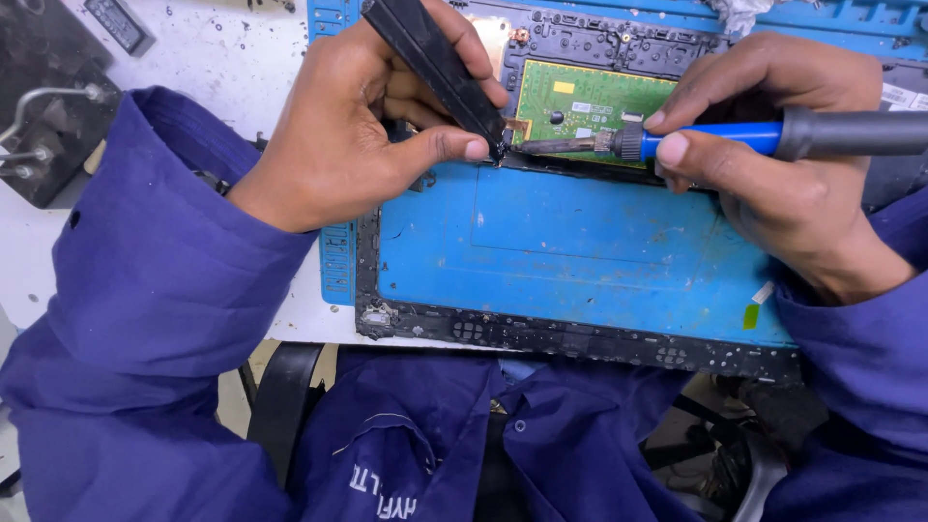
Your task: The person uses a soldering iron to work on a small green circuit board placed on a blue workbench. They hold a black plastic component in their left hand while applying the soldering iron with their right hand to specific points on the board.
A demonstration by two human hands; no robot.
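Observation:
My left hand (362, 116) grips black tweezers (440, 68), their tip pressed down at the left edge of a green circuit board (580, 97). My right hand (773, 145) holds a soldering iron (735, 140) with a blue and grey handle. Its metal tip points left and meets the tweezers' tip at a small copper-coloured tab by the board. The board sits inside a black laptop frame (541, 333) that lies over a blue work mat (580, 242). Both arms wear dark blue sleeves.
The white, stained bench (222, 58) extends to the left, with a dark metal stand (39, 126) at the far left and a small black part (118, 23) at the top. A black chair edge (280, 396) shows below the bench.

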